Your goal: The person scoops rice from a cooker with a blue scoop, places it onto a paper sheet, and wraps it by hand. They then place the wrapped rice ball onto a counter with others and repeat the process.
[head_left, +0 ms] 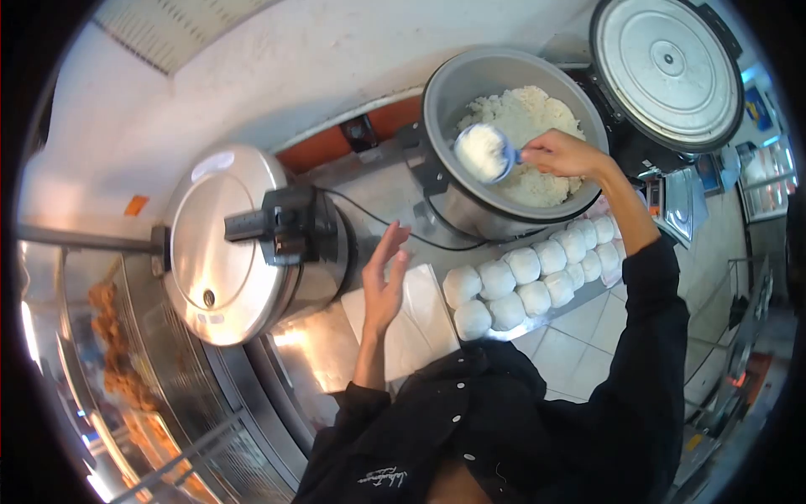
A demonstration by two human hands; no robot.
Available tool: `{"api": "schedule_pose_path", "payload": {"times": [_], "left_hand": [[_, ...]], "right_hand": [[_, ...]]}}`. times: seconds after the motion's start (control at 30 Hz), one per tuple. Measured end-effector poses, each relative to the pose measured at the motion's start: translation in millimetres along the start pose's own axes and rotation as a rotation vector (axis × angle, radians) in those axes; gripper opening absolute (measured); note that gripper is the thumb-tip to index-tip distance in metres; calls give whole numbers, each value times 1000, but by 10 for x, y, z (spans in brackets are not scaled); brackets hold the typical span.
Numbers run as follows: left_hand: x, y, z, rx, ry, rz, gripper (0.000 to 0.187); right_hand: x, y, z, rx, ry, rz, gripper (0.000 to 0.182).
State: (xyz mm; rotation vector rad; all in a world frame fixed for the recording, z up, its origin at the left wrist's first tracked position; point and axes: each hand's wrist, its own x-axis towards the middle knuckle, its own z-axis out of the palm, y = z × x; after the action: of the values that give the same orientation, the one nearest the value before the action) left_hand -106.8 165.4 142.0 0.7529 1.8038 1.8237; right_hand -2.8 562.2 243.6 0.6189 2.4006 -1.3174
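Note:
My right hand (561,154) is closed round the handle of a blue rice scoop (509,160), which is heaped with white rice (482,153). The scoop is held over the open rice cooker pot (447,126), where more cooked rice (537,109) lies inside. My left hand (384,281) is raised above a stack of white paper sheets (420,319), fingers stretched out and holding nothing. Two rows of white wrapped rice balls (522,267) stand along the counter to the right of the paper.
A closed steel cooker (227,244) with a black latch stands at the left. The pot's round lid (667,59) is tilted up at the right. A black cord (378,220) runs over the counter. Fried food (117,344) sits in a display case at lower left.

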Motion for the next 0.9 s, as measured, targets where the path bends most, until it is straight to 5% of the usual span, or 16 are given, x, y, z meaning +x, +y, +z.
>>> {"api": "schedule_pose_path", "payload": {"times": [0.1,0.17,0.2,0.27,0.3,0.43,0.53,0.6,0.67,0.77,0.9], "left_hand": [[-510,-396,-351,144,103,-123,31],[-855,-724,-658,402,81,-68,29],[-1036,-782,-787,527,72,-57,32],[-1340,-901,-1018,859,-9,-127,48],[-1496,-1016,-1131,926,-83,-213,68],[-1848,-1347,-1275,1107,-185,-157,100],[-1947,-1465,-1261,1142,-187,-123,103],[-1957,-1482,-1298,1141,-193,-124,106],[-1969,-1509,-1330,1145,-199,-128,108],[-1990,-1554,-1327,1159,-184,-106,109],[-1934,-1520,-1342,1175,-218,-183,112]], "right_hand": [[-336,46,106,217,155,29,35],[-613,-59,158,351,143,65,42],[-711,-112,381,354,355,71,39],[-932,-265,687,390,155,-30,36],[-1016,-296,882,423,189,-95,35],[-1213,-303,1948,640,228,-167,33],[-1107,-150,2894,780,195,-92,37],[-1015,4,3538,719,283,-52,39],[-801,266,4180,122,577,-377,39],[-723,582,4903,-463,489,-398,58],[-696,710,5175,-529,547,-389,68]]}}
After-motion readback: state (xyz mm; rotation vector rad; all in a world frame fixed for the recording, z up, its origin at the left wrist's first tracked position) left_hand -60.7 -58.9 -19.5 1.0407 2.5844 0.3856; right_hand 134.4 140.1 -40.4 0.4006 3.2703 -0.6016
